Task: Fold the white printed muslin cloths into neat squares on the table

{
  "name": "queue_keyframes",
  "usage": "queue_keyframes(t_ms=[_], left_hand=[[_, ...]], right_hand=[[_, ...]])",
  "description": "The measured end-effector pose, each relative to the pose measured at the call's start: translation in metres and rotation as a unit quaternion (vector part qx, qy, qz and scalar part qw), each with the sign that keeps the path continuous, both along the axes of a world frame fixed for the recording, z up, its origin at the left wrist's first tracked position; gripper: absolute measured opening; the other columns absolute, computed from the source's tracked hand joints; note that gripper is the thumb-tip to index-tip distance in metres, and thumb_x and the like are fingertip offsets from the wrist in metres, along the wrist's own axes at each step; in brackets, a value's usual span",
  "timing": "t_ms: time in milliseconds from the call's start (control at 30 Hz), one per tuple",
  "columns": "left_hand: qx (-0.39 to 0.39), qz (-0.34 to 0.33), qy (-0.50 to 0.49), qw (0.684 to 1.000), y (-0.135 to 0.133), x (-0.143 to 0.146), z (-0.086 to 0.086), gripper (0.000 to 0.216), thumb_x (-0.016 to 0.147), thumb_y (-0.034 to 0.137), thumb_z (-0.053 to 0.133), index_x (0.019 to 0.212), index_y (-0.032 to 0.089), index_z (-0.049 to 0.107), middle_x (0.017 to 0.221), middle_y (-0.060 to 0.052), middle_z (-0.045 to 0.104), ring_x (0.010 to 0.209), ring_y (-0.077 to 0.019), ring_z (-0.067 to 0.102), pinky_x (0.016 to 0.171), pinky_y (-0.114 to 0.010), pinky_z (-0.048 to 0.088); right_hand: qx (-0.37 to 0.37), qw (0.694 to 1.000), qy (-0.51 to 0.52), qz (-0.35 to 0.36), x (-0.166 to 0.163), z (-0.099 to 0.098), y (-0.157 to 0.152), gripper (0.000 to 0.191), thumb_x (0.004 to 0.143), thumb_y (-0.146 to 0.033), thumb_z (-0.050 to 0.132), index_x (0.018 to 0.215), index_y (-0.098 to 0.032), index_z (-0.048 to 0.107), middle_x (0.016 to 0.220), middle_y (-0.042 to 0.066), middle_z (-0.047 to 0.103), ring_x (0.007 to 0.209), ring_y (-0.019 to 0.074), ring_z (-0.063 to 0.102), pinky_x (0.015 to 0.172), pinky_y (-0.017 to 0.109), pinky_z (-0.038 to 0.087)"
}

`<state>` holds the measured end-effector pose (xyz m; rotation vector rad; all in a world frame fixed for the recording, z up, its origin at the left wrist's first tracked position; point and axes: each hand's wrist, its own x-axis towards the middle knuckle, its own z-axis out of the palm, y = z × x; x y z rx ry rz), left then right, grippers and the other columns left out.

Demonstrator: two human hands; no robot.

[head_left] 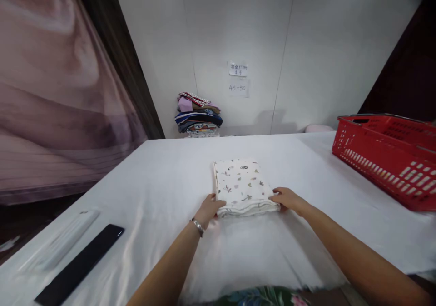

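Note:
A folded white cloth with small printed figures lies on the white table in front of me. My left hand grips the cloth's near left corner, thumb on top. My right hand holds the near right corner, fingers curled against the edge. A metal bracelet circles my left wrist.
A red plastic basket stands at the right edge of the table. A stack of folded clothes sits at the far side against the wall. A black flat bar and a white strip lie near left. Paper notes hang on the wall.

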<state>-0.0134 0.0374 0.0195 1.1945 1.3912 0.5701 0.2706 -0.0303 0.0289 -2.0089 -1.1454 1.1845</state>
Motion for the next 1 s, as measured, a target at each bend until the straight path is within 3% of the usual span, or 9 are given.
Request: queue_keyframes(t_ms=[133, 300, 400, 500, 567, 700, 833, 933, 1000], left_hand=[[0.028, 0.031, 0.018, 0.999, 0.011, -0.024, 0.015, 0.063, 0.066, 0.018, 0.061, 0.126, 0.014, 0.042, 0.105, -0.010, 0.062, 0.080, -0.0159, 0.062, 0.057, -0.021, 0.046], [0.078, 0.018, 0.109, 0.991, 0.027, -0.072, 0.020, 0.048, 0.061, 0.017, 0.065, 0.108, 0.017, 0.057, 0.095, -0.007, 0.066, 0.087, -0.0203, 0.063, 0.071, -0.027, 0.051], [0.069, 0.000, 0.115, 0.991, 0.032, -0.087, 0.012, 0.044, 0.062, 0.024, 0.067, 0.104, 0.018, 0.059, 0.098, -0.008, 0.066, 0.091, -0.0214, 0.063, 0.075, -0.028, 0.051], [0.110, -0.012, 0.170, 0.979, 0.029, -0.086, 0.011, 0.045, 0.067, 0.027, 0.062, 0.110, 0.015, 0.056, 0.107, -0.010, 0.064, 0.097, -0.0227, 0.061, 0.082, -0.031, 0.050], [0.196, -0.014, 0.257, 0.946, 0.021, -0.077, 0.016, 0.050, 0.072, 0.032, 0.058, 0.119, 0.015, 0.052, 0.120, -0.011, 0.057, 0.104, -0.0252, 0.058, 0.089, -0.037, 0.047], [0.415, -0.081, 0.381, 0.822, 0.002, -0.048, 0.019, 0.056, 0.080, 0.042, 0.047, 0.130, 0.016, 0.043, 0.142, -0.010, 0.033, 0.131, -0.0261, 0.030, 0.109, -0.042, 0.023], [0.401, -0.180, 0.450, 0.777, -0.003, -0.030, -0.005, 0.063, 0.081, 0.048, 0.044, 0.135, 0.016, 0.038, 0.146, -0.009, 0.025, 0.136, -0.0261, 0.017, 0.111, -0.046, 0.014], [0.383, -0.191, 0.479, 0.767, 0.000, -0.032, -0.022, 0.064, 0.084, 0.049, 0.039, 0.138, 0.014, 0.033, 0.146, -0.010, 0.022, 0.136, -0.0265, 0.017, 0.110, -0.048, 0.018], [0.393, -0.193, 0.490, 0.754, 0.001, -0.035, -0.025, 0.064, 0.084, 0.049, 0.038, 0.138, 0.014, 0.032, 0.146, -0.010, 0.022, 0.136, -0.0267, 0.018, 0.109, -0.048, 0.020]], right_hand=[[0.046, 0.987, 0.155, -0.008, -0.028, -0.007, -0.022, 0.067, 0.073, -0.027, 0.060, 0.133, -0.019, 0.030, 0.076, 0.002, 0.062, 0.056, 0.0128, 0.058, 0.047, 0.022, 0.047], [0.053, 0.959, 0.269, 0.072, -0.075, -0.026, -0.053, 0.090, 0.074, -0.027, 0.060, 0.142, -0.024, 0.002, 0.067, -0.005, 0.058, 0.052, 0.0135, 0.061, 0.047, 0.023, 0.048], [0.099, 0.968, 0.227, 0.047, -0.069, -0.029, -0.046, 0.084, 0.077, -0.031, 0.057, 0.143, -0.021, 0.007, 0.065, -0.005, 0.056, 0.052, 0.0121, 0.059, 0.044, 0.020, 0.045], [0.153, 0.977, 0.145, -0.019, -0.040, -0.028, -0.022, 0.063, 0.079, -0.033, 0.052, 0.136, -0.015, 0.031, 0.083, 0.003, 0.061, 0.069, 0.0139, 0.062, 0.051, 0.023, 0.048], [0.206, 0.976, 0.064, -0.035, -0.022, -0.026, -0.003, 0.048, 0.080, -0.032, 0.050, 0.124, -0.015, 0.047, 0.102, 0.008, 0.060, 0.090, 0.0168, 0.060, 0.069, 0.028, 0.051], [0.310, 0.946, -0.094, -0.018, -0.007, -0.019, 0.040, 0.038, 0.084, -0.029, 0.044, 0.119, -0.019, 0.053, 0.131, 0.007, 0.047, 0.122, 0.0184, 0.042, 0.100, 0.036, 0.036], [0.301, 0.937, -0.143, 0.100, -0.004, -0.019, 0.078, 0.046, 0.086, -0.033, 0.045, 0.131, -0.022, 0.045, 0.143, 0.003, 0.032, 0.135, 0.0193, 0.018, 0.112, 0.040, 0.012], [0.235, 0.956, -0.104, 0.143, 0.004, -0.025, 0.095, 0.048, 0.084, -0.037, 0.051, 0.129, -0.021, 0.048, 0.142, 0.005, 0.034, 0.133, 0.0241, 0.024, 0.111, 0.047, 0.005], [0.219, 0.964, -0.081, 0.130, 0.011, -0.029, 0.100, 0.048, 0.083, -0.040, 0.051, 0.127, -0.020, 0.051, 0.140, 0.006, 0.037, 0.131, 0.0243, 0.029, 0.111, 0.045, 0.009]])
